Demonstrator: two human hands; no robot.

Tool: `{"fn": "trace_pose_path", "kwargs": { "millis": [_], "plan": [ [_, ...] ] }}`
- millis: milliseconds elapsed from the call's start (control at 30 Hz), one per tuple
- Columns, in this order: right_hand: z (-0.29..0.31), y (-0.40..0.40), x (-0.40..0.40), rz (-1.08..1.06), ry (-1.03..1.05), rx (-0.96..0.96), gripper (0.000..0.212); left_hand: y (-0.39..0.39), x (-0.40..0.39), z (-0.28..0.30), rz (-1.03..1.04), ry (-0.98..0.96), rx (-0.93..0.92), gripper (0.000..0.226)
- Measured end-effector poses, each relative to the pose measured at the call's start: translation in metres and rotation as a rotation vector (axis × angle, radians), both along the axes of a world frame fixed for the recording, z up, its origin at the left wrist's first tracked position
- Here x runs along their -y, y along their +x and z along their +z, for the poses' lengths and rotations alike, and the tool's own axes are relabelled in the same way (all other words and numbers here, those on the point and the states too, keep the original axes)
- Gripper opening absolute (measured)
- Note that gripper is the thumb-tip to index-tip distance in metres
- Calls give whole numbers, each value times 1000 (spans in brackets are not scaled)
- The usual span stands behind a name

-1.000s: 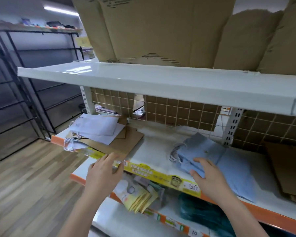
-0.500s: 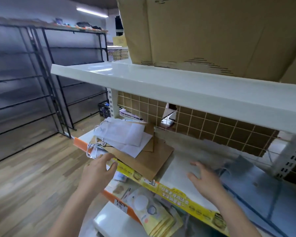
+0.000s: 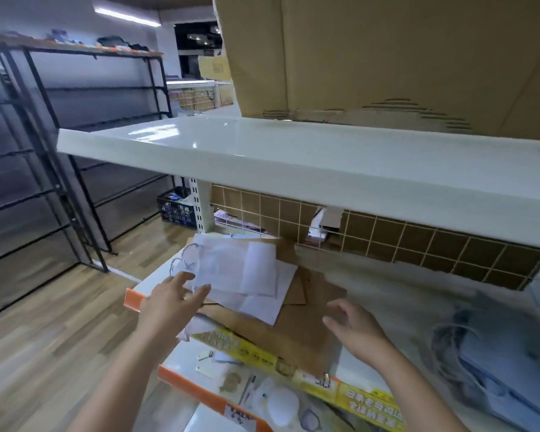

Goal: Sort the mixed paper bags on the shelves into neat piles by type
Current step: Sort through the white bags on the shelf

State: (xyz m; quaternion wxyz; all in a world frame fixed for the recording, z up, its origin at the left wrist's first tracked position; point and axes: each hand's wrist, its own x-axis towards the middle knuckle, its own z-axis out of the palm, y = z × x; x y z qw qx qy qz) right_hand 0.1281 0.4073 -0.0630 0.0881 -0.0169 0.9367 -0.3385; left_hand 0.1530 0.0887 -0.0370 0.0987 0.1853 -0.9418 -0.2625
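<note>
Hands, two, each grip wide: left hand (image 3: 172,302) touches white bags (image 3: 240,272), right hand (image 3: 356,330) over brown bags (image 3: 296,335).

— What kind of place is this?
— A shop, or its stockroom. White metal retail shelving (image 3: 262,157) with an orange edge strip (image 3: 134,302) carries a yellow printed price label strip (image 3: 293,366).
— Anything else?
— A wire grid back panel (image 3: 387,235), large brown cardboard cartons (image 3: 387,57) on top, bare black metal racks (image 3: 44,145), a dark plastic crate (image 3: 176,210) on the wood-look plank floor (image 3: 44,338), and a ceiling tube light (image 3: 127,16).
</note>
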Motion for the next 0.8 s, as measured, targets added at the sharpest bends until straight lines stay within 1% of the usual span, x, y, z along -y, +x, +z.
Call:
{"fn": "trace_pose_path", "kwargs": {
  "millis": [133, 267, 333, 400, 467, 567, 633, 733, 800],
  "plan": [
    [-6, -7, 37, -106, -19, 62, 37, -43, 32, -13, -10, -68, 122, 64],
    [-21, -16, 76, -226, -121, 132, 40, -80, 52, -24, -23, -117, 261, 65],
    [-25, -19, 95, -318, -175, 162, 42, -93, 54, -27, -16, -143, 270, 69],
    [-29, -22, 113, -423, -208, 153, 43, -104, 56, -31, -3, -187, 267, 77],
    [-30, -26, 129, -520, -218, 167, 49, -113, 57, -36, -17, -196, 265, 82],
    [-34, -34, 147, -619, -216, 207, 56, -122, 59, -41, -42, -193, 260, 82],
    [-37, -36, 155, -669, -220, 209, 51, -125, 62, -43, -46, -184, 237, 74],
    [-41, -34, 161, -661, -224, 194, 18, -129, 65, -44, -52, -120, 115, 40],
    [-42, -33, 161, -621, -233, 164, 14, -130, 65, -43, -59, -39, 36, 22]
  ]
}}
